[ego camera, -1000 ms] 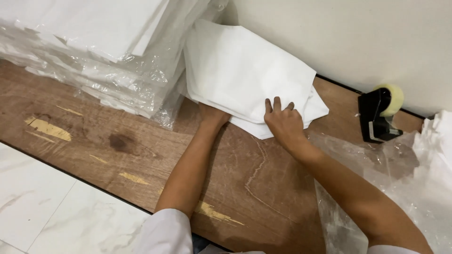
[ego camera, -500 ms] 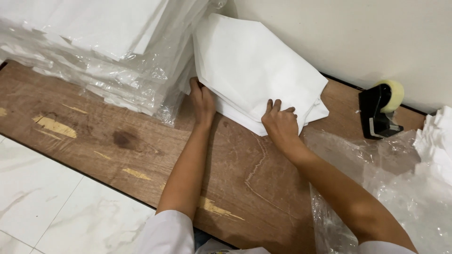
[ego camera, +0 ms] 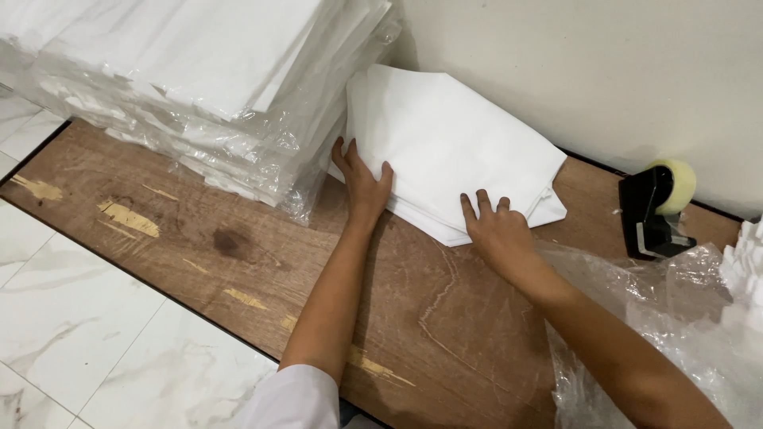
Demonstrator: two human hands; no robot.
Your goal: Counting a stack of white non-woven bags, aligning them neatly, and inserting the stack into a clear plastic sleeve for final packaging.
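we are pressing our left hand (ego camera: pixel 362 184) and right hand (ego camera: pixel 497 230), fingers spread flat and clamped on nothing, against the folded white sheets (ego camera: pixel 449 151) lying on the wooden board (ego camera: pixel 238 246) by the wall (ego camera: pixel 556 71); squaring looks nearly done, wrapping not yet begun.

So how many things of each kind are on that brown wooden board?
Folded white fabric stack under the hands: 1
Big pile of white sheets wrapped in clear plastic: 1
Black tape dispenser with a yellowish tape roll: 1
Crumpled clear plastic bag: 1
Hands on the fabric, left hand and right hand: 2
Total: 6
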